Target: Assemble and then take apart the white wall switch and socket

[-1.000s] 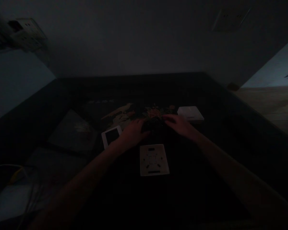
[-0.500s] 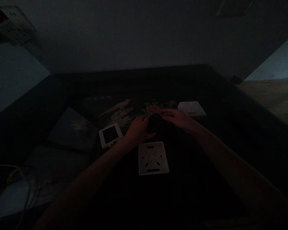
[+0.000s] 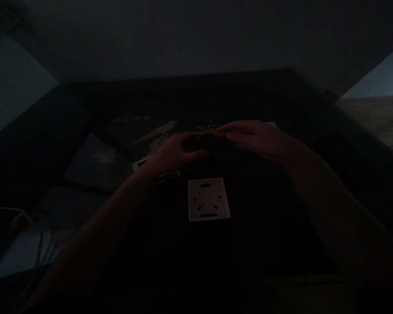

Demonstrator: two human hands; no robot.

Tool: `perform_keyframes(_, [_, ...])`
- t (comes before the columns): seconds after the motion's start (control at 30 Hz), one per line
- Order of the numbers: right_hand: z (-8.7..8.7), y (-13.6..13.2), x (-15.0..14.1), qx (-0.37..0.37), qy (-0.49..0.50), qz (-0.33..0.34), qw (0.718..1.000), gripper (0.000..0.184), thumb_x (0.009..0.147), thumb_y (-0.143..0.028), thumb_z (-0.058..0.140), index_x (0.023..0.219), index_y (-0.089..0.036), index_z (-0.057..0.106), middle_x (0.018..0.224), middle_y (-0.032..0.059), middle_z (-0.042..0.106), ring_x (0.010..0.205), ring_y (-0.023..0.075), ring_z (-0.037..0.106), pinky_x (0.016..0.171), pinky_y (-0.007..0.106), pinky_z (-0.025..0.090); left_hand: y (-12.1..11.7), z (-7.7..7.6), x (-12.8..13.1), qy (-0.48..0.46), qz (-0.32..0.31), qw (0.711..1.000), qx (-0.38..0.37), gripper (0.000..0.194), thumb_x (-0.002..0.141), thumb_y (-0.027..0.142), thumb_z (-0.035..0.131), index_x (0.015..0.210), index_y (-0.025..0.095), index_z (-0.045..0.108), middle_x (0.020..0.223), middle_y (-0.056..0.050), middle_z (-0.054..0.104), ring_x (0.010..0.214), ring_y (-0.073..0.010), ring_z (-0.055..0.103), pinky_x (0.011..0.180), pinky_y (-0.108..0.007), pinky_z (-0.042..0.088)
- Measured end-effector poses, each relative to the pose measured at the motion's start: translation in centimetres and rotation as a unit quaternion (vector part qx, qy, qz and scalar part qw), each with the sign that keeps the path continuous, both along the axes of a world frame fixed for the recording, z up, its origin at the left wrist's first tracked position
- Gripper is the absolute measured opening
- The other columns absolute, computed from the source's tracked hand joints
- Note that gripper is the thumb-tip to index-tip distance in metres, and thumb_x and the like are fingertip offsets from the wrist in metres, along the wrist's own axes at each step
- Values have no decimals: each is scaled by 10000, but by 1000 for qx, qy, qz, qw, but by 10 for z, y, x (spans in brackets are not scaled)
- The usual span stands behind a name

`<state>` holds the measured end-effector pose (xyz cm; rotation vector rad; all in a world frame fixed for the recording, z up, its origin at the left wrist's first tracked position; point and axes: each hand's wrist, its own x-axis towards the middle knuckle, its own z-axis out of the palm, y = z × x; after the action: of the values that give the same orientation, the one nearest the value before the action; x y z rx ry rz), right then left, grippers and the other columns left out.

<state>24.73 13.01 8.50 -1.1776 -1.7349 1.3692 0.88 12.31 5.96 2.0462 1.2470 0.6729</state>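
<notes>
In the dim head view, my left hand (image 3: 180,149) curls its fingers and thumb around the left side of a small black object (image 3: 211,141), whose kind is lost in the dark. At its right side, the fingers of my right hand (image 3: 257,136) are pressed together and bent onto it. Nearer to me lies a white square mounting plate (image 3: 212,190) with slots and small holes, flat on the dark surface. My left hand and forearm partly cover a white square frame (image 3: 137,165). Behind my right hand only a sliver of a white plastic piece (image 3: 271,124) shows.
The dark tabletop (image 3: 249,235) carries a printed bird (image 3: 162,130) and flowers. A wall (image 3: 170,39) rises behind it. At the lower left are pale sheet-like shapes (image 3: 91,161) and a cable with a yellow part (image 3: 16,221). Wooden flooring (image 3: 373,113) shows at the right.
Both hands sit higher in the view with the black object between them. My left forearm now covers more of the white frame, and my right hand hides most of the white piece. The view has shifted and darkened.
</notes>
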Motion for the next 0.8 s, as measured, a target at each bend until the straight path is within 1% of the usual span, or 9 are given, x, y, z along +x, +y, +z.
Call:
perform_keyframes(0.1, [13, -12, 0, 84, -40, 38, 995, 300, 832, -282, 730, 1130, -247, 737, 1184, 9, 743, 1130, 219, 673, 1044, 395, 508, -4, 7, -5, -109, -1, 989, -97, 463, 859, 441, 628, 1208, 143, 685, 1237, -99, 722, 1143, -280, 671, 1007, -423, 518])
perform_keyframes(0.17, [17, -23, -1, 151, -73, 31, 985, 372, 788, -266, 770, 1158, -268, 730, 1208, -5, 732, 1139, 231, 667, 1021, 377, 520, -9, 7, -5, -209, 6, 962, -176, 465, 856, 462, 630, 1172, 127, 698, 1242, -115, 718, 1168, -284, 661, 1020, -415, 515])
perform_keyframes(0.27, [14, -43, -5, 234, -110, -26, 966, 327, 829, -250, 724, 1155, -273, 735, 1170, -8, 745, 1086, 242, 684, 965, 389, 542, -25, 6, -5, -307, -18, 915, -261, 506, 896, 536, 582, 1221, 158, 671, 1258, -108, 714, 1177, -274, 662, 984, -383, 544])
perform_keyframes(0.33, [8, -57, -9, 247, -116, -75, 959, 218, 849, -283, 707, 1058, -256, 762, 1067, 4, 772, 991, 243, 708, 900, 396, 564, -41, 6, -6, -319, -42, 903, -285, 580, 932, 641, 474, 1251, 193, 658, 1273, -93, 710, 1193, -286, 654, 947, -386, 564])
perform_keyframes(0.4, [1, -70, -13, 201, -81, -101, 971, 159, 846, -350, 712, 938, -230, 761, 929, 21, 779, 836, 226, 724, 749, 365, 596, -60, 5, -9, -296, -31, 910, -290, 689, 898, 745, 417, 1174, 183, 704, 1226, -111, 732, 1165, -323, 668, 886, -393, 595])
perform_keyframes(0.47, [-6, -80, -16, 99, -17, -99, 990, 195, 817, -395, 738, 886, -213, 733, 842, 24, 770, 699, 195, 712, 578, 309, 591, -78, 3, -11, -262, 46, 938, -222, 582, 916, 676, 483, 1191, 208, 694, 1235, -89, 728, 1167, -300, 668, 924, -369, 579])
perform_keyframes(0.53, [-12, -88, -18, 0, 40, -101, 994, 234, 773, -392, 781, 898, -207, 712, 842, 25, 774, 656, 177, 708, 475, 257, 566, -93, 0, -13, -199, 108, 960, -164, 467, 898, 546, 607, 1205, 200, 675, 1129, -84, 759, 1032, -275, 718, 843, -342, 597])
perform_keyframes(0.63, [-18, -96, -18, -89, 72, -100, 988, 254, 743, -344, 810, 936, -210, 713, 870, 26, 784, 653, 163, 714, 444, 219, 559, -107, -6, -12, -167, 129, 964, -159, 386, 878, 405, 650, 1192, 180, 661, 1039, -82, 773, 901, -247, 743, 744, -313, 609])
perform_keyframes(0.8, [-23, -100, -14, -119, 79, -80, 986, 277, 851, -346, 714, 1109, -249, 738, 1024, 46, 785, 798, 183, 742, 491, 213, 570, -111, -13, -11, -229, 129, 944, -202, 355, 868, 390, 668, 1167, 199, 664, 1009, -61, 778, 896, -222, 752, 726, -275, 615])
